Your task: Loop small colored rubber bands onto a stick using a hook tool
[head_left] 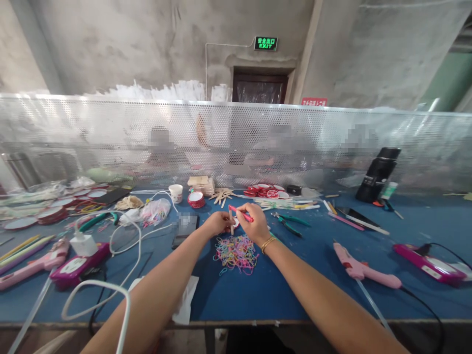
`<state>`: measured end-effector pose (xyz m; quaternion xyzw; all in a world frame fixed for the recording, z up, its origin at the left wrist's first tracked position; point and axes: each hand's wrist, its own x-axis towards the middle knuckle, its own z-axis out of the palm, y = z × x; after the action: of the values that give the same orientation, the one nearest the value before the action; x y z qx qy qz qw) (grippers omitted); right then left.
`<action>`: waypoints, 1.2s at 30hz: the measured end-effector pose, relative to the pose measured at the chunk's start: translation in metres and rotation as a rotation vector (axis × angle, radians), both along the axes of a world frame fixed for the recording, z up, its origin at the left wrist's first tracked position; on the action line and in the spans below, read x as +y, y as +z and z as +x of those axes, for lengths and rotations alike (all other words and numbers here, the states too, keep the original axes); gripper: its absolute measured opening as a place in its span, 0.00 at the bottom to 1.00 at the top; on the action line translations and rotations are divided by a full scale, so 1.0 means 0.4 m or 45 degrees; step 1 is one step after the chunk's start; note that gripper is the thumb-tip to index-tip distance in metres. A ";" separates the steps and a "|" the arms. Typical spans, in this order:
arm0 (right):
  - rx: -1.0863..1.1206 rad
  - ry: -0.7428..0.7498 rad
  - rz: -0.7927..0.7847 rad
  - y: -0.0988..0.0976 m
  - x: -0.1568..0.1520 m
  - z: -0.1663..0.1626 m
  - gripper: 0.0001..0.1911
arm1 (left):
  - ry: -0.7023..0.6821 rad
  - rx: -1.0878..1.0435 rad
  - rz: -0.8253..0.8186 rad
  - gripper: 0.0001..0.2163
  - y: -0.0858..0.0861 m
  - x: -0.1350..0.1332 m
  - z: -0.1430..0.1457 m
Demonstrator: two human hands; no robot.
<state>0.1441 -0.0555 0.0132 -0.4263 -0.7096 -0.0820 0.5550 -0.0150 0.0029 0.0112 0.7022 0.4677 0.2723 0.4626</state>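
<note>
My left hand (220,223) pinches a flat wooden craft stick (231,225), held upright above the table. My right hand (255,225) grips a red pen (246,216), its tip at the upper end of the stick. A white round piece with a red rim (236,222) shows between the hands; whether a hand touches it I cannot tell. Just below them lies a loose heap of small coloured rubber bands (238,255). Beyond the hands are a stack of red-rimmed discs (196,199) and scattered wooden sticks (221,195).
Green-handled pliers (289,223) and a pink glue gun (363,270) lie at right, near a black bottle (378,174). Left are a phone (185,228), a paper cup (176,193), white cables, another glue gun (51,260) and a purple power strip (79,265). A perforated metal screen (221,128) stands behind.
</note>
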 end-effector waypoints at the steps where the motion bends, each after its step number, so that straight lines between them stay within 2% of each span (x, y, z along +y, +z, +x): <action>1: -0.014 0.004 -0.003 0.000 0.000 -0.002 0.06 | -0.018 -0.003 0.008 0.16 -0.001 0.001 0.001; 6: -0.025 -0.029 -0.015 -0.004 0.005 -0.001 0.07 | -0.016 0.024 0.030 0.15 0.000 0.001 0.003; 12: 0.008 -0.026 0.005 -0.001 0.002 0.004 0.06 | 0.001 0.006 -0.064 0.12 0.010 -0.008 0.001; 22: 0.031 -0.077 -0.010 -0.006 0.010 0.007 0.06 | 0.016 0.007 -0.061 0.12 0.011 -0.010 0.001; 28: -0.024 -0.012 0.016 -0.001 0.002 0.000 0.06 | 0.018 0.001 -0.057 0.10 0.005 -0.006 0.000; 36: 0.025 -0.046 0.007 -0.002 0.006 0.004 0.06 | 0.022 0.004 -0.059 0.09 0.012 -0.013 0.002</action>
<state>0.1459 -0.0533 0.0123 -0.4382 -0.6961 -0.0899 0.5615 -0.0142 -0.0021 0.0161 0.6878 0.4805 0.2643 0.4756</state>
